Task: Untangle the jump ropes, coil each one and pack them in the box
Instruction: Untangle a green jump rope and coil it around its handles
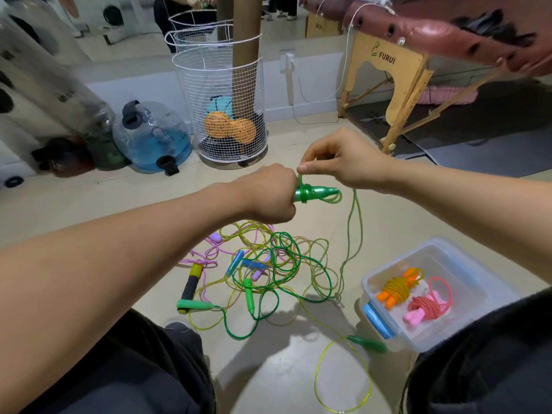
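Your left hand (268, 194) clenches green handle (313, 194); right hand (337, 165) pinches green cord (355, 222). Trailing cord may snag floor tangle (268, 270), tightening knots.

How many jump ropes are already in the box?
2. An orange rope lies coiled at the box's left side, and a pink rope lies coiled just right of it. The box is see-through, and nothing else shows inside.
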